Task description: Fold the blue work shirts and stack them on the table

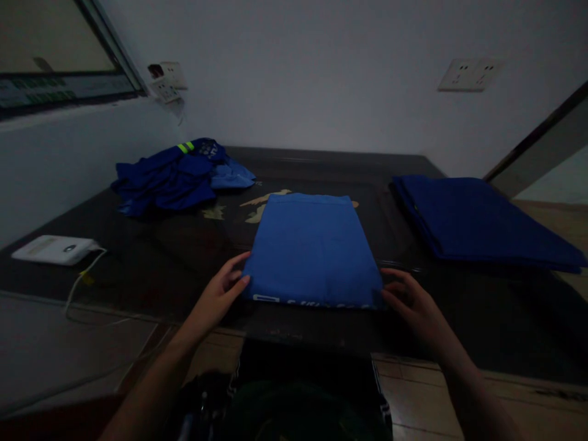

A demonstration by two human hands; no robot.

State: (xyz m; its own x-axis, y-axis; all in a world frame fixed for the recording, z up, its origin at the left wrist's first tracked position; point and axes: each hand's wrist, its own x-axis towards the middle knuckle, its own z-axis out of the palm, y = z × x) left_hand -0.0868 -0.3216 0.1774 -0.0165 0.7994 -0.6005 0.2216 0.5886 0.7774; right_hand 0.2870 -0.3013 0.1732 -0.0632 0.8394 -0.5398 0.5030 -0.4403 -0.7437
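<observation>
A light blue cloth, folded into a flat, nearly rectangular shape, lies on the dark table in front of me. White markings run along its near edge. My left hand pinches its near left corner between thumb and fingers. At the near right corner, my right hand grips the cloth's edge the same way, thumb below and fingers above.
Crumpled blue clothing with a yellow-green stripe lies at the back left. A white device with a cable sits at the left. Folded dark blue cloth lies at the right. Wall sockets are above the table.
</observation>
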